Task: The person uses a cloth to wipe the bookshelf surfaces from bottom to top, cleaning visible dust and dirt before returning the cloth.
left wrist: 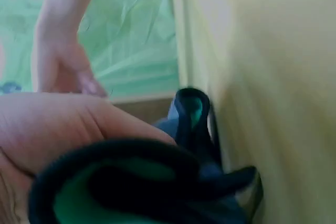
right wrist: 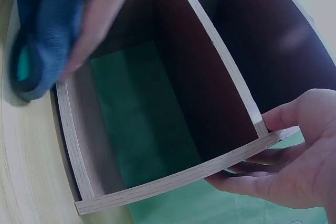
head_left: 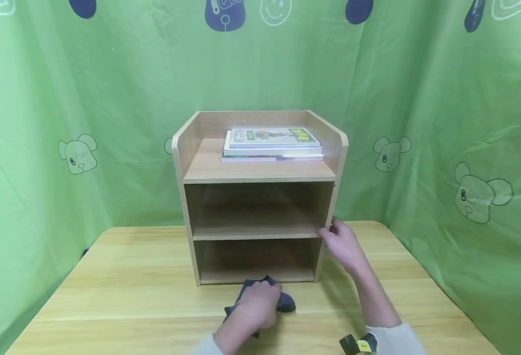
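Observation:
A small wooden shelf unit (head_left: 260,235) with two open compartments stands on the table. My left hand (head_left: 258,301) grips a dark blue cloth (head_left: 286,302) low in front of the bottom compartment. Bunched folds of that cloth, with black edging and a green inner side, fill the near part of the left wrist view. My right hand (head_left: 343,246) holds the unit's right side panel (right wrist: 178,179) at the height of the middle board. In the right wrist view, its thumb lies by the board's front corner and the fingers reach round the panel's outer face.
Several books (head_left: 273,144) lie stacked on the top shelf, toward its right side. The light wooden table (head_left: 123,291) spreads around the unit. Green patterned curtains (head_left: 131,74) hang close behind and on both sides. A black strap with a yellow label (head_left: 364,346) sits at the right cuff.

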The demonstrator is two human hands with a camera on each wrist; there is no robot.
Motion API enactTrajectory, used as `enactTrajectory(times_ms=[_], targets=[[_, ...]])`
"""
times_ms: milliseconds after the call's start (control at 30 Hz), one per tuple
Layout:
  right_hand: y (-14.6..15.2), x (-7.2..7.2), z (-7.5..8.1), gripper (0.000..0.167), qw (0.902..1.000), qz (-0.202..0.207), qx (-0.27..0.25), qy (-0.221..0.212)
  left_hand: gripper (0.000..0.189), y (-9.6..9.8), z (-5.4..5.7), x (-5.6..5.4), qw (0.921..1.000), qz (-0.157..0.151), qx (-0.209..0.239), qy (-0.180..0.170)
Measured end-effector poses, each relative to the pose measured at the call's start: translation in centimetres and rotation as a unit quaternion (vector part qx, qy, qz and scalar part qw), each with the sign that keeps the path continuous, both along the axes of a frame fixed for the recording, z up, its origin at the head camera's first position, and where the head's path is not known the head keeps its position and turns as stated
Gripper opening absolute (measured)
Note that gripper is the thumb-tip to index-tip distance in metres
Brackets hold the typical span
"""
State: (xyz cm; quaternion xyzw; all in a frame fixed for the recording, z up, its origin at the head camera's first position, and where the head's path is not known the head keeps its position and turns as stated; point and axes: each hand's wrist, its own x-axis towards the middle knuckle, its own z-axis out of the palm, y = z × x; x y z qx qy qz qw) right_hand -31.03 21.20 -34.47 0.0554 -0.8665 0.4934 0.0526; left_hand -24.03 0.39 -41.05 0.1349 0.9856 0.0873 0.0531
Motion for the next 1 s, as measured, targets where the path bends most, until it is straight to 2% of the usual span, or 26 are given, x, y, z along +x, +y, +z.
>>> enactTrajectory(times_ms=[100,167,267,333,400,467,533,667,700,733,800,867,933,1000], targets=[[0.0,0.0,-0.1,0.061,1.0000,0.000,-0.002,0.000,0.062,-1.7,1.4,-0.5,0.9965,-0.045,0.068,0.018],[-0.1,0.0,-0.1,0.061,1.0000,0.000,-0.003,0.001,0.064,-2.9,3.0,-0.5,0.9901,-0.060,0.126,0.014],[-0.1,-0.1,-0.1,0.062,1.0000,0.001,0.000,0.003,0.064,-5.3,5.9,0.0,0.9734,-0.088,0.210,0.023],[-0.1,-0.1,0.0,0.063,1.0000,0.002,0.002,0.006,0.066,-7.1,8.0,0.7,0.9585,-0.091,0.267,0.041],[0.0,-0.1,0.0,0.064,1.0000,0.003,0.005,0.006,0.069,-9.0,9.8,1.4,0.9387,-0.085,0.327,0.069],[0.0,0.0,0.0,0.066,1.0000,0.003,0.007,0.002,0.074,-10.9,11.3,2.2,0.9154,-0.068,0.381,0.110],[0.1,0.0,-0.1,0.066,1.0000,0.001,0.009,-0.002,0.077,-12.8,12.5,2.9,0.8853,-0.039,0.437,0.154],[0.1,0.0,-0.2,0.065,1.0000,0.001,0.005,-0.005,0.077,-16.2,14.2,4.3,0.8239,0.047,0.512,0.239],[0.1,0.0,-0.2,0.064,1.0000,0.002,0.003,-0.004,0.077,-16.9,14.4,4.4,0.8121,0.073,0.519,0.256],[0.1,0.0,-0.2,0.063,1.0000,0.002,0.001,-0.003,0.076,-17.6,14.6,4.5,0.8036,0.100,0.523,0.265],[0.0,0.0,-0.2,0.062,1.0000,0.003,-0.002,0.000,0.075,-18.9,14.4,4.2,0.7941,0.145,0.525,0.269],[-0.1,-0.1,-0.2,0.061,1.0000,0.002,-0.003,0.003,0.073,-20.1,13.8,3.2,0.7956,0.173,0.522,0.255],[-0.1,0.0,-0.2,0.062,1.0000,0.002,-0.002,0.003,0.070,-20.8,12.7,1.7,0.8049,0.183,0.519,0.222],[-0.2,0.0,-0.2,0.063,1.0000,0.000,0.000,0.000,0.069,-21.1,11.3,0.0,0.8173,0.177,0.518,0.180]])
